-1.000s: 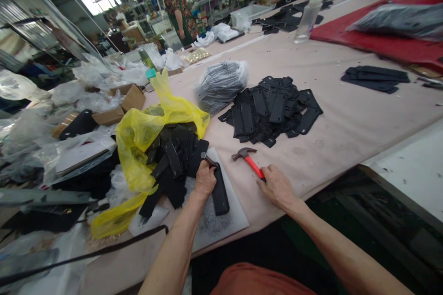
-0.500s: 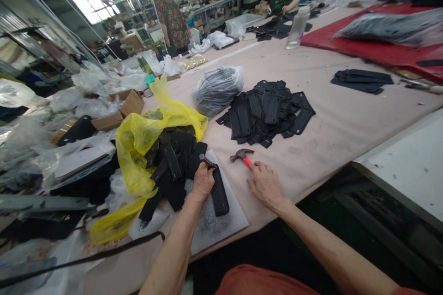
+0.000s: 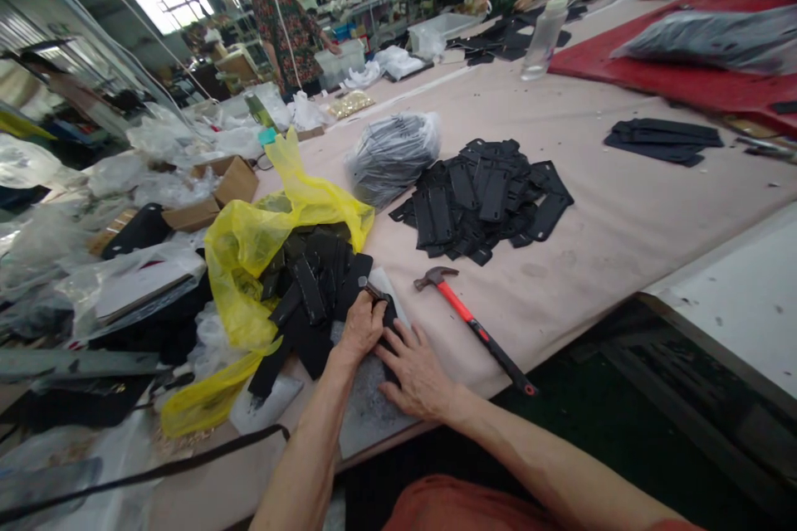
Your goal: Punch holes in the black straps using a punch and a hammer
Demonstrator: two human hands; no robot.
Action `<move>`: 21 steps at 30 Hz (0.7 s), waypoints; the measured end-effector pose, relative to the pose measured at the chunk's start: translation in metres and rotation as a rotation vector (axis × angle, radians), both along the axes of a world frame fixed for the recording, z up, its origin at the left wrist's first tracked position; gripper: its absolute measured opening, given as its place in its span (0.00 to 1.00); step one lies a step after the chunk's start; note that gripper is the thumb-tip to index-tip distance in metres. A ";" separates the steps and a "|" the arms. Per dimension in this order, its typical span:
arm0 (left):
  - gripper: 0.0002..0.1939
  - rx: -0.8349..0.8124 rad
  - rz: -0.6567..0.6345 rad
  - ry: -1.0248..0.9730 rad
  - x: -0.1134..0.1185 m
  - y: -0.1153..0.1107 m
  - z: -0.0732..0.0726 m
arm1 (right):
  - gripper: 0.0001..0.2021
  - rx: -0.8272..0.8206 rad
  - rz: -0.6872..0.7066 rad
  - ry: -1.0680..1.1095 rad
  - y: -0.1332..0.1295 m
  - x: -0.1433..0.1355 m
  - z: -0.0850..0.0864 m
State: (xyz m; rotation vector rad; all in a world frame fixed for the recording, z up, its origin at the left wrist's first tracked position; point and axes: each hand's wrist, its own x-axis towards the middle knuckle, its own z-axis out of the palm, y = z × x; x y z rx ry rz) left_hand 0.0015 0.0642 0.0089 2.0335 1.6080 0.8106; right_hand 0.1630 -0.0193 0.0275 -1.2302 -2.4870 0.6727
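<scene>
A short metal punch (image 3: 369,288) is gripped in my left hand (image 3: 362,323), over the top end of a flat black piece (image 3: 392,313). My right hand (image 3: 416,369) lies with spread fingers on that piece and covers much of it. Beneath both sits a pale, pitted board (image 3: 364,419) at the table's front edge. To the right of my hands, a claw hammer (image 3: 465,313) with a red and black handle rests on the table, untouched. Close by on the left, more black pieces (image 3: 311,286) spill out of a yellow plastic bag (image 3: 240,245).
Beyond the hammer is a heap of black pieces (image 3: 482,199), beside a clear bag (image 3: 395,156) of dark parts. A clear bottle (image 3: 543,46) stands further back near a red board (image 3: 585,54). Plastic bags and a cardboard box (image 3: 230,191) crowd the left. Other people work behind.
My right hand has let go of the hammer, leaving it on the table, and moved left onto the black piece. My left hand stays at the punch.
</scene>
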 end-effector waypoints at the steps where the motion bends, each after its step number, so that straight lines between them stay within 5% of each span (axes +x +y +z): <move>1: 0.10 0.000 0.003 -0.020 0.000 0.000 0.000 | 0.37 0.001 0.002 0.001 0.000 0.001 0.000; 13: 0.13 0.065 0.126 -0.170 0.009 0.000 -0.004 | 0.37 -0.009 0.008 0.007 0.001 0.002 -0.003; 21: 0.15 -0.038 0.131 -0.259 0.012 -0.001 0.005 | 0.36 -0.025 0.005 0.007 0.001 0.002 -0.002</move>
